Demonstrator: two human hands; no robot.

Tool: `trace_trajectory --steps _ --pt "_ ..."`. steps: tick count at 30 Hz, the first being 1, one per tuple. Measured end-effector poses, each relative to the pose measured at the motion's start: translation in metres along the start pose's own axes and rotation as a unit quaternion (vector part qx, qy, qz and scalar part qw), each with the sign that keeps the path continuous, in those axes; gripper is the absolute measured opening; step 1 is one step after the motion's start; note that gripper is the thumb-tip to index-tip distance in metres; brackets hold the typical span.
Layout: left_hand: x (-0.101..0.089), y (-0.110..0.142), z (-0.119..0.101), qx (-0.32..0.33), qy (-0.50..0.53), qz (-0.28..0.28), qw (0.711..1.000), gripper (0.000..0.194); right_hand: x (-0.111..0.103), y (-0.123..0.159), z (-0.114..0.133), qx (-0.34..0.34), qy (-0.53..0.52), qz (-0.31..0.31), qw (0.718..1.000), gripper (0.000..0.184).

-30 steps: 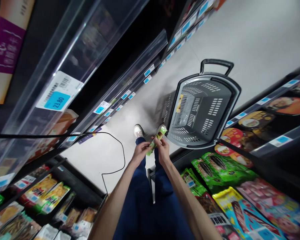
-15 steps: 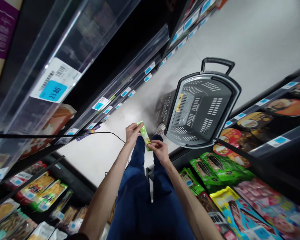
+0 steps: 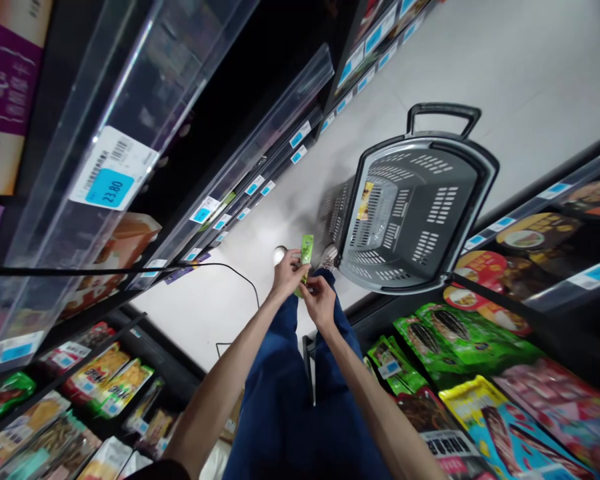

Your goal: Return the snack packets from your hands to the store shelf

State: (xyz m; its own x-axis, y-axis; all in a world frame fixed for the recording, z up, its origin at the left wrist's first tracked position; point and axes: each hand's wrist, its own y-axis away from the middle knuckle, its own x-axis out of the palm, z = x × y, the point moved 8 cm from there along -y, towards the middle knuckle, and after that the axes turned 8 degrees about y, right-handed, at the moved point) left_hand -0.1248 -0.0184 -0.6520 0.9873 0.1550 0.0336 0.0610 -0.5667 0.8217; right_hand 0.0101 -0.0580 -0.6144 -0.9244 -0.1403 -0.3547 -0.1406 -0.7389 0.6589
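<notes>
Both hands hold a small green snack packet (image 3: 307, 252) in front of me, above my blue trousers. My left hand (image 3: 287, 272) grips its upper part with closed fingers. My right hand (image 3: 320, 300) pinches its lower end. The packet stands nearly upright. Just right of my hands a grey shopping basket (image 3: 460, 170) with a black handle stands on the floor, a small yellow item lying in it.
Shelves line both sides of the aisle. Snack bags (image 3: 100, 383) fill the lower left shelf, blue price tags (image 3: 111, 187) run along the clear rails. Green and yellow packets (image 3: 455, 340) lie on the right shelf. A black cable (image 3: 220, 267) hangs across the pale floor.
The packet has been turned in my hands from slanting to nearly upright. My left hand has shifted right, closer to my right hand. The view has shifted slightly.
</notes>
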Motion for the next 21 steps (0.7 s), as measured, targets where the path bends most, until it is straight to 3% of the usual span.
trace_trajectory --steps 5,9,11,13,17,19,21 --pt "0.007 0.006 0.012 -0.009 -0.076 0.044 0.996 0.051 0.005 0.007 -0.011 0.006 0.026 0.037 0.999 0.031" --pt "-0.022 -0.014 0.021 0.001 -0.095 0.027 0.995 0.041 0.007 0.006 -0.023 0.02 0.044 0.118 0.992 0.034" --pt "-0.057 -0.031 0.021 0.013 -0.101 -0.029 0.994 0.035 0.002 0.001 -0.032 0.04 0.045 0.133 0.989 0.033" --pt "-0.106 -0.047 0.016 0.027 -0.112 -0.127 0.985 0.032 -0.007 -0.005 -0.041 0.058 0.038 0.13 0.989 0.033" --pt "-0.206 -0.056 -0.01 0.04 -0.162 -0.336 0.927 0.037 -0.028 -0.015 -0.056 0.089 0.016 0.115 0.989 0.039" --pt "-0.241 -0.053 -0.025 0.034 -0.201 -0.406 0.891 0.038 -0.039 -0.017 -0.061 0.1 0.019 0.105 0.989 0.043" --pt "-0.261 -0.052 -0.035 0.019 -0.239 -0.44 0.865 0.034 -0.049 -0.018 -0.067 0.114 0.026 0.098 0.988 0.046"
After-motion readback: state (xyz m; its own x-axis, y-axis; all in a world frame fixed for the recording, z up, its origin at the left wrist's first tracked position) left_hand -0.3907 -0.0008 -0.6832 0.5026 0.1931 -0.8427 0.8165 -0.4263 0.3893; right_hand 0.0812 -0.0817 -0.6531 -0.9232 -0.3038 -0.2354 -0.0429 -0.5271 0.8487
